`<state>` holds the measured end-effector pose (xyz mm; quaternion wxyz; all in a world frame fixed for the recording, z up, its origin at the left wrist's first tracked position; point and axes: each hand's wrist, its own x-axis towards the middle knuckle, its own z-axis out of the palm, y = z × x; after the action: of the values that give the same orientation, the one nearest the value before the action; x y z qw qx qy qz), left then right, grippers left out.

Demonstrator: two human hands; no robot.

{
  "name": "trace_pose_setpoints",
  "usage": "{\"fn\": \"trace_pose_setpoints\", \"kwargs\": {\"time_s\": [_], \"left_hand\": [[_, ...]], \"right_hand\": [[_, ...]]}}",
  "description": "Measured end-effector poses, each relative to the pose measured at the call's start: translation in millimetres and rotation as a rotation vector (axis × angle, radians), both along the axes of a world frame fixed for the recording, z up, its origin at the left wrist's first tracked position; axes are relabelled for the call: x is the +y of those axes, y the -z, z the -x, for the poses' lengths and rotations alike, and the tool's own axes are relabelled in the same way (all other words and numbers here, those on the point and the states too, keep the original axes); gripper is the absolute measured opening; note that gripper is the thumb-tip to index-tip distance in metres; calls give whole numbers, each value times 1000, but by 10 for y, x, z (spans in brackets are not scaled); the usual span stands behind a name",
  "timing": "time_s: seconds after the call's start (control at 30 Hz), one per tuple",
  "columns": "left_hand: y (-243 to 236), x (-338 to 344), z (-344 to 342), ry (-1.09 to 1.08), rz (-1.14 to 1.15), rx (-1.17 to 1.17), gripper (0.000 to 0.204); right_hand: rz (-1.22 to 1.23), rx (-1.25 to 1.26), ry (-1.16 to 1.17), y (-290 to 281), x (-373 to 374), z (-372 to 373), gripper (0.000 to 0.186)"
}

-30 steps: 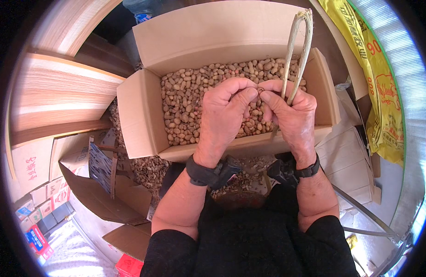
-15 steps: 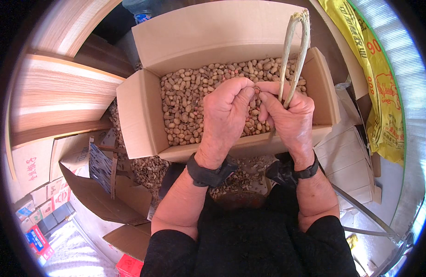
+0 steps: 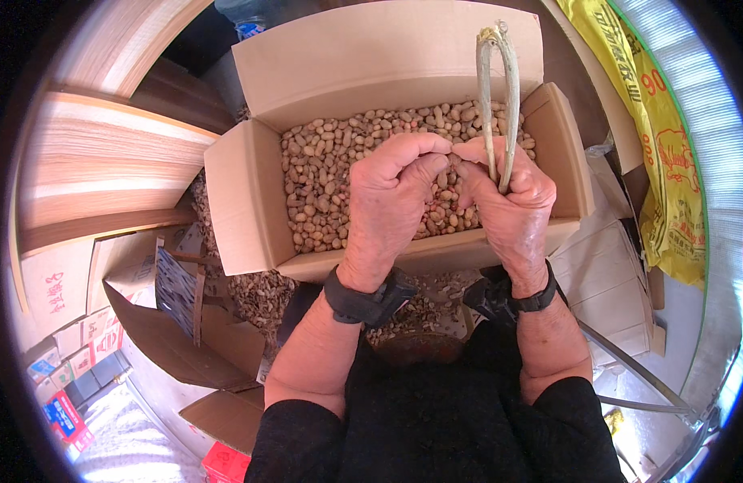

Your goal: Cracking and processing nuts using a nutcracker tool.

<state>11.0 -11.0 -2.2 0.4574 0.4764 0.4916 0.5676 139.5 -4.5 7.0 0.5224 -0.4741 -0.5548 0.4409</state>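
My two hands meet fingertip to fingertip over a cardboard box (image 3: 240,197) full of peanuts in their shells (image 3: 323,173). My left hand (image 3: 383,189) is closed, thumb and forefinger pinched; whatever lies between them is too small and hidden to name. A pale stick bent double into a narrow loop (image 3: 512,97) stands up out of my right hand (image 3: 512,201), its bend at the top. The lower ends of the stick disappear in the closed fingers of that hand. Reddish shelled kernels (image 3: 442,216) show among the peanuts below my hands.
Empty peanut shells (image 3: 262,298) litter the floor between the box and my body. An open carton (image 3: 178,342) lies at the left, below wooden panels (image 3: 122,161). On the right are a yellow printed sack (image 3: 669,153), flattened cardboard (image 3: 601,274) and a metal bar (image 3: 629,366).
The bent stick has shifted left and tilts less. Both hands have moved slightly, with the fingertips drawn a little apart; a reddish bit seen between them before is no longer clear.
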Motion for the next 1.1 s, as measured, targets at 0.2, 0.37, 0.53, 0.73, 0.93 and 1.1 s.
{"fn": "trace_pose_setpoints", "kwargs": {"time_s": [0.2,0.37,0.53,0.73,0.93,1.1], "left_hand": [[29,11,17,-2,-19,36,12],[-4,19,-6,4,-5,18,11],[-20,9,20,23,66,-43,9],[-29,-3,16,25,59,-1,12],[-52,-6,-3,15,80,42,12],[-15,-5,-8,35,68,-28,8]], "right_hand": [[3,-26,7,-17,-2,14,17],[-5,-86,15,-29,-1,-17,17],[22,12,0,21,-24,26,17],[-37,-138,16,49,0,11,15],[114,19,-3,-17,-8,13,14],[119,52,44,-28,-3,18,11]]}}
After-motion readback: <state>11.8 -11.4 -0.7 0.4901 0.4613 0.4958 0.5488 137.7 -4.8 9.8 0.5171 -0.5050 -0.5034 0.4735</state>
